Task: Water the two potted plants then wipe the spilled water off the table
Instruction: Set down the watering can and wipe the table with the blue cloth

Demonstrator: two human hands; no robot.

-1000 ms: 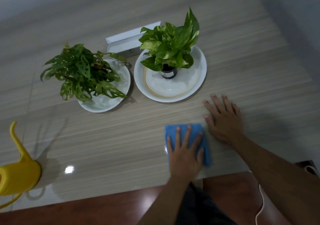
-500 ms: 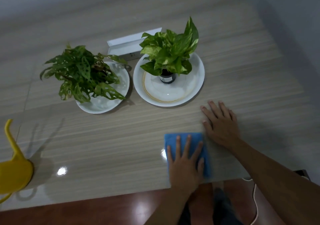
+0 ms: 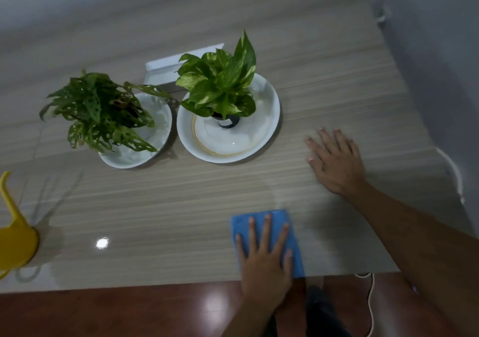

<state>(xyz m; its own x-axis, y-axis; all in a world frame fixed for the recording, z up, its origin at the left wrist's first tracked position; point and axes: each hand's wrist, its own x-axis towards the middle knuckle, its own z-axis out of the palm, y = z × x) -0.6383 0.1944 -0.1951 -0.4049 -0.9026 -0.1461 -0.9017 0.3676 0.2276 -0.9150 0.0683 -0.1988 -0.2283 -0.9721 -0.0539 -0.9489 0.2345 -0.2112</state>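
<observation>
My left hand (image 3: pixel 264 264) lies flat with spread fingers on a folded blue cloth (image 3: pixel 296 257), pressing it on the wooden table (image 3: pixel 155 207) at the front edge. Farther back and to the right, my right hand (image 3: pixel 337 163) rests palm down on the bare table, fingers apart, holding nothing. A dark green holey-leaved plant (image 3: pixel 101 113) stands in a white bowl (image 3: pixel 162 118) at the left. Beside it, a light green variegated plant (image 3: pixel 220 82) in a small dark pot stands on a white plate (image 3: pixel 267 108). A faint sheen shows on the table just beyond the cloth.
A yellow watering can (image 3: pixel 15 243) stands at the left edge of view. A white box (image 3: pixel 166 72) lies behind the plants. A wall runs along the table's right side. A white cable (image 3: pixel 370 303) hangs over the reddish floor below the front edge.
My left hand has drawn the cloth back toward the table's front edge. My right hand, which lay next to the cloth, now rests farther off, back and to the right.
</observation>
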